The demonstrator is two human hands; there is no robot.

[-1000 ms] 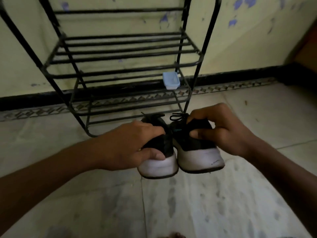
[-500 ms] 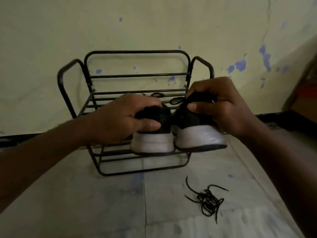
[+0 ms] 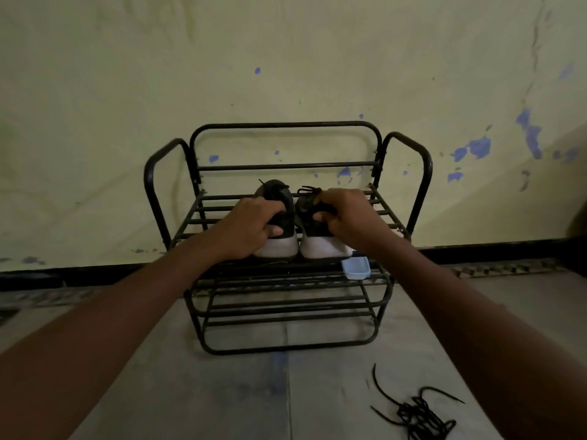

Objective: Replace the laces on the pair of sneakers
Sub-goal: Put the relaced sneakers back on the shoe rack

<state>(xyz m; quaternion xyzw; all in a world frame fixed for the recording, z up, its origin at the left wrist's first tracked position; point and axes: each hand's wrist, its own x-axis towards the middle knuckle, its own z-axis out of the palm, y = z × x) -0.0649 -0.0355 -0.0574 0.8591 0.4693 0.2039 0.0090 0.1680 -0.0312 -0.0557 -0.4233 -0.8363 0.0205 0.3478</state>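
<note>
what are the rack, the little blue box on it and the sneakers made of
Rack: likely painted metal tubing; thin round dark bars, bent corners, faint sheen. Blue box: probably plastic; pale, smooth, rounded corners. Sneakers: dark matte uppers look like fabric, white soles like foam or rubber; the dim light leaves it open.

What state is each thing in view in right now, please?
Left sneaker: upright on the top shelf of the rack, laced, gripped by left hand.
Right sneaker: upright beside it, laced, gripped by right hand.
Loose laces: tangled on the floor.
Blue box: resting on a lower rack shelf.
</note>
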